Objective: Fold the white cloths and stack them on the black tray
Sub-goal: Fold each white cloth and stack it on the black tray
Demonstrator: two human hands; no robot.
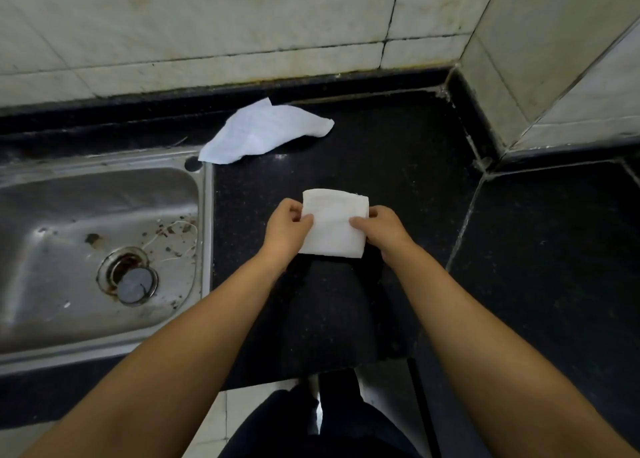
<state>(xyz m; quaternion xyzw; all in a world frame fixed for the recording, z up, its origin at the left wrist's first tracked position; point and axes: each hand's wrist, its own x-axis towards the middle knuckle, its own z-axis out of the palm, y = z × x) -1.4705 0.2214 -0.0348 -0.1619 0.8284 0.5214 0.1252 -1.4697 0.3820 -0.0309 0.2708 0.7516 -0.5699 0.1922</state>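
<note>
Hands (287, 227) (379, 227) pinch folded cloth's (334, 223) side edges over counter (398, 152).

A folded white cloth (334, 227) forms a neat rectangle, just right of the steel sink (104, 249); a second white cloth (265, 132), unfolded and rumpled, lies flat beyond the sink's far right corner.

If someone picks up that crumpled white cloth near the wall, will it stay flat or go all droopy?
Probably droopy: the loose cloth lies rumpled with creases and a limp corner over the sink rim, so it looks soft. It likely weighs little, being thin. It shouldn't roll or break.
</note>
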